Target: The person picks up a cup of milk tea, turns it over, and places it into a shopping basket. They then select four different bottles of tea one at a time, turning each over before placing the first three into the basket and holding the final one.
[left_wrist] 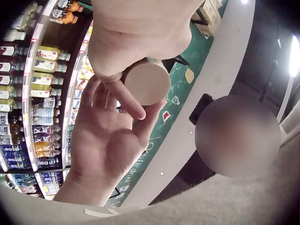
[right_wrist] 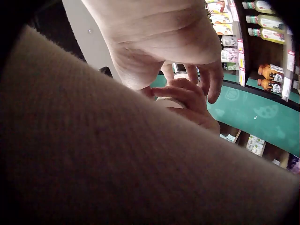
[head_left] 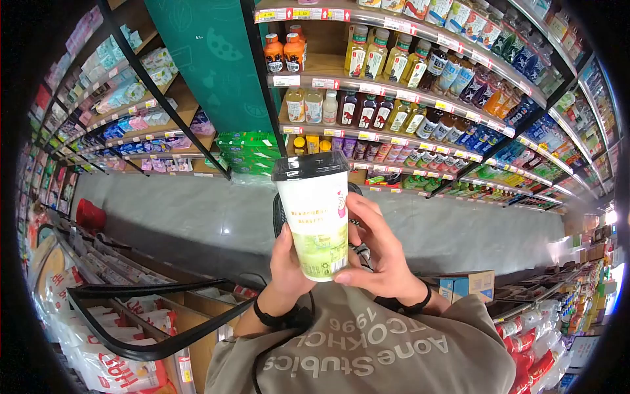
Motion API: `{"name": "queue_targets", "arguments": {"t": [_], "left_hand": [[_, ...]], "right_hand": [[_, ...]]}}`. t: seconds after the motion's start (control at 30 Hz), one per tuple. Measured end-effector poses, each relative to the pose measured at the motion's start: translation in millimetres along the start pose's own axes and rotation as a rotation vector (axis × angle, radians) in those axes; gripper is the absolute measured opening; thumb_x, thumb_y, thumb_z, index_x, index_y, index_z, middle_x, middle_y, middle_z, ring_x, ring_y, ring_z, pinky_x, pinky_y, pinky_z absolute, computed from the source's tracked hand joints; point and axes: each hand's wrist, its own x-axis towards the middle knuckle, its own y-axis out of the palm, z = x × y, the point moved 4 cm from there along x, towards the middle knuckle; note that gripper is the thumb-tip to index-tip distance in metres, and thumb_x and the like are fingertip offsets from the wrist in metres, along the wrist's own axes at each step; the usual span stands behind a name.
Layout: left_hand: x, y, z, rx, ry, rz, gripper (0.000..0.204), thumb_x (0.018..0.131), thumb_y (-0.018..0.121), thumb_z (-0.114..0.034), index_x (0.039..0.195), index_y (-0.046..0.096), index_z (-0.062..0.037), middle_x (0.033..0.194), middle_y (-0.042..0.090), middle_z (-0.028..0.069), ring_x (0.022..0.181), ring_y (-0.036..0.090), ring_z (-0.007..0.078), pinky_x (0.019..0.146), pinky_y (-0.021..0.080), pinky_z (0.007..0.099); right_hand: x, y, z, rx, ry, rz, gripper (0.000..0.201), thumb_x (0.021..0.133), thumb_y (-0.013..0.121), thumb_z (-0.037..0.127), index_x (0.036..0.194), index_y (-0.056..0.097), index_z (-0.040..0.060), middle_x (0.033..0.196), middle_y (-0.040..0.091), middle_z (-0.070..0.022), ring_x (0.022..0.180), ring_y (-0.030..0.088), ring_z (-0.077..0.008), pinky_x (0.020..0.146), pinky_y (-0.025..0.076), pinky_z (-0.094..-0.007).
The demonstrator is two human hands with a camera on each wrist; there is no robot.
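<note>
A white and green paper cup (head_left: pixel 319 226) with a black lid (head_left: pixel 310 166) stands upright in front of the chest in the head view. My left hand (head_left: pixel 287 266) grips its left side low down, thumb along the wall. From the right, my right hand (head_left: pixel 380 253) holds it too, with the thumb near the base and the fingers bent by the printed side. The left wrist view looks up at the cup's pale round bottom (left_wrist: pixel 149 84) between both hands. Fingers cover most of the cup in the right wrist view.
Shelves of bottled drinks (head_left: pixel 374 59) rise ahead, past a grey floor (head_left: pixel 197 210). Packaged goods (head_left: pixel 131 92) fill racks at the left. A black looped handle (head_left: pixel 131 351) juts out at lower left above bagged goods (head_left: pixel 121 371). A cardboard box (head_left: pixel 472 285) lies right of the hands.
</note>
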Motion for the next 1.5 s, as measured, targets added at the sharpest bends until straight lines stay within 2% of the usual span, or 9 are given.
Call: {"name": "queue_targets", "arguments": {"t": [0.63, 0.73, 0.83, 0.93, 1.03, 1.07, 1.23, 1.5], "left_hand": [[2.3, 1.1, 7.8, -0.037, -0.026, 0.021, 0.083, 0.100, 0.027, -0.067, 0.150, 0.036, -0.0016, 0.120, 0.059, 0.0267, 0.094, 0.069, 0.0386, 0.080, 0.058, 0.0456], [1.1, -0.4, 8.1, -0.035, -0.044, -0.008, 0.083, 0.099, 0.027, -0.067, 0.150, 0.036, -0.0015, 0.120, 0.059, 0.0266, 0.093, 0.069, 0.0385, 0.077, 0.059, 0.0456], [2.1, -0.1, 8.0, -0.108, -0.039, 0.053, 0.085, 0.098, 0.028, -0.069, 0.150, 0.036, -0.0017, 0.120, 0.059, 0.0264, 0.091, 0.069, 0.0384, 0.073, 0.059, 0.0458], [-7.6, 6.7, 4.3, 0.101, -0.125, -0.151, 0.096, 0.089, 0.036, -0.083, 0.148, 0.036, -0.0072, 0.099, 0.061, 0.0244, 0.064, 0.066, 0.0374, 0.050, 0.057, 0.0410], [-21.1, -4.5, 10.6, -0.201, -0.042, -0.018, 0.088, 0.096, 0.030, -0.071, 0.150, 0.036, -0.0019, 0.126, 0.059, 0.0259, 0.099, 0.068, 0.0395, 0.080, 0.059, 0.0460], [-22.9, -9.5, 10.4, -0.206, -0.033, -0.036, 0.087, 0.096, 0.031, -0.071, 0.150, 0.036, -0.0019, 0.127, 0.059, 0.0257, 0.100, 0.067, 0.0393, 0.081, 0.058, 0.0459], [-32.3, -13.9, 11.0, -0.222, -0.011, -0.098, 0.086, 0.097, 0.033, -0.068, 0.151, 0.033, -0.0020, 0.129, 0.057, 0.0249, 0.103, 0.066, 0.0383, 0.084, 0.057, 0.0457], [-38.0, -18.3, 11.3, -0.220, 0.012, -0.139, 0.083, 0.098, 0.036, -0.064, 0.152, 0.030, -0.0022, 0.133, 0.054, 0.0235, 0.108, 0.064, 0.0367, 0.088, 0.055, 0.0453]], "right_hand": [[-5.8, -6.6, 2.1, -0.014, -0.007, -0.004, 0.093, 0.076, 0.088, 0.014, 0.153, 0.037, 0.0023, 0.154, 0.033, -0.0213, 0.138, 0.042, -0.0311, 0.103, 0.045, -0.0409], [-5.6, -6.4, 1.4, 0.002, -0.001, -0.023, 0.091, 0.076, 0.089, 0.014, 0.152, 0.040, 0.0026, 0.153, 0.034, -0.0213, 0.138, 0.042, -0.0316, 0.103, 0.046, -0.0414], [-2.9, -6.2, 5.5, -0.151, -0.039, 0.030, 0.101, 0.070, 0.093, 0.017, 0.153, 0.037, 0.0012, 0.154, 0.031, -0.0185, 0.114, 0.047, -0.0202, 0.096, 0.042, -0.0359], [0.0, 3.0, 14.9, -0.290, -0.274, -0.026, 0.105, 0.065, 0.097, 0.028, 0.149, 0.042, -0.0017, 0.149, 0.032, -0.0249, 0.125, 0.047, -0.0293, 0.101, 0.041, -0.0413], [-0.7, 8.4, 17.7, -0.287, -0.283, -0.054, 0.111, 0.061, 0.098, 0.038, 0.147, 0.043, -0.0049, 0.146, 0.033, -0.0295, 0.127, 0.046, -0.0357, 0.104, 0.039, -0.0456], [0.4, 8.4, 20.1, -0.324, -0.303, -0.032, 0.114, 0.060, 0.097, 0.043, 0.146, 0.042, -0.0080, 0.145, 0.033, -0.0302, 0.124, 0.048, -0.0351, 0.103, 0.039, -0.0445], [1.4, 11.8, 21.6, -0.287, -0.343, -0.026, 0.116, 0.060, 0.097, 0.045, 0.146, 0.041, -0.0089, 0.145, 0.032, -0.0318, 0.118, 0.052, -0.0323, 0.099, 0.041, -0.0431], [1.0, 13.1, 20.2, -0.303, -0.396, -0.046, 0.120, 0.060, 0.093, 0.055, 0.146, 0.041, -0.0105, 0.144, 0.034, -0.0323, 0.121, 0.051, -0.0339, 0.101, 0.039, -0.0448]]}}
